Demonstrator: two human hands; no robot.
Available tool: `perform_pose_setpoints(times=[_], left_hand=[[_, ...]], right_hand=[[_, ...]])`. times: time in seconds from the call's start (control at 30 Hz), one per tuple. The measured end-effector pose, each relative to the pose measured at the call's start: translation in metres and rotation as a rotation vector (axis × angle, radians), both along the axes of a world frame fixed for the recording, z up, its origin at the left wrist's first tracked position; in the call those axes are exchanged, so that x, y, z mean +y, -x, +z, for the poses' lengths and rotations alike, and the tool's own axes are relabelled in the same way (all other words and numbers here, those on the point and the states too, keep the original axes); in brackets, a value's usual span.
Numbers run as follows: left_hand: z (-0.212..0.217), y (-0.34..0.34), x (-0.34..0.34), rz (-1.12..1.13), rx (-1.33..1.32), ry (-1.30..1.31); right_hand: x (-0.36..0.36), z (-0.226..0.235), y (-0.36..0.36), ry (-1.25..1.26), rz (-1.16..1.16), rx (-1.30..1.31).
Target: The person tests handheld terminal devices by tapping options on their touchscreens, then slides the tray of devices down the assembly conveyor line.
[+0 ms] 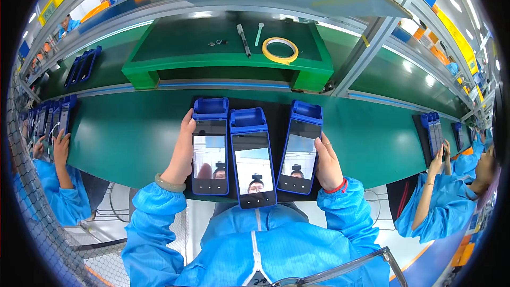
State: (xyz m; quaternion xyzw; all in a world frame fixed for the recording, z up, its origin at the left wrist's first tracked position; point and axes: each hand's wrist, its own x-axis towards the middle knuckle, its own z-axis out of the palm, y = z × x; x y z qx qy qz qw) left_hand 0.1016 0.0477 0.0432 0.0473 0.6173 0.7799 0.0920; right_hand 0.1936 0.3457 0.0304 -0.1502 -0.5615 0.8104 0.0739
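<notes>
Three blue-framed handheld terminals with lit screens lie side by side on a black mat (308,197) at the table's near edge. My left hand (179,154) is closed on the outer edge of the left terminal (210,175). With the thumb on its front, my right hand (329,166) grips the right edge of the right terminal (297,154). Between them, touching neither hand, the middle terminal (254,170) sits a little closer to me. Each screen displays a camera picture. The fingers beneath the held terminals are hidden.
A green raised shelf (186,48) behind bears a black pen (243,40), a pale green small tool (259,34) and a yellow tape roll (280,50). More terminals (50,117) stand at the left. Co-workers' hands (61,149) work at both sides. A metal post (366,53) rises at right.
</notes>
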Motion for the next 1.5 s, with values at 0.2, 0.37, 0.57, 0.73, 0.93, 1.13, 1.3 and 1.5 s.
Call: perform_pose_setpoints(times=[0.2, 0.37, 0.57, 0.73, 0.93, 1.13, 1.3, 1.5], left_hand=[[-0.004, 0.011, 0.021, -0.001, 0.018, -0.001], [-0.004, 0.026, 0.029, -0.061, 0.013, 0.047], [-0.005, 0.011, 0.025, -0.108, 0.000, -0.045], [0.002, -0.021, 0.022, 0.066, -0.021, -0.002], [-0.002, -0.052, 0.013, 0.068, 0.085, 0.054], [-0.006, -0.089, 0.002, -0.082, 0.391, 0.290], [-0.002, -0.113, -0.009, -0.114, 0.515, 0.805], [-0.009, -0.114, -0.002, 0.035, 0.607, 0.884]], right_hand=[[-0.008, 0.009, 0.001, -0.029, 0.036, 0.018], [-0.007, 0.014, 0.003, -0.102, 0.095, 0.018], [-0.005, -0.014, -0.006, -0.589, 0.057, 0.162], [-0.027, 0.022, -0.053, -1.033, 0.209, 0.174], [-0.046, -0.005, -0.080, -1.374, 0.041, 0.284], [-0.053, -0.004, -0.079, -1.327, -0.030, 0.229], [-0.061, -0.003, -0.079, -1.343, -0.115, 0.176], [-0.060, -0.002, -0.077, -1.375, -0.128, 0.199]])
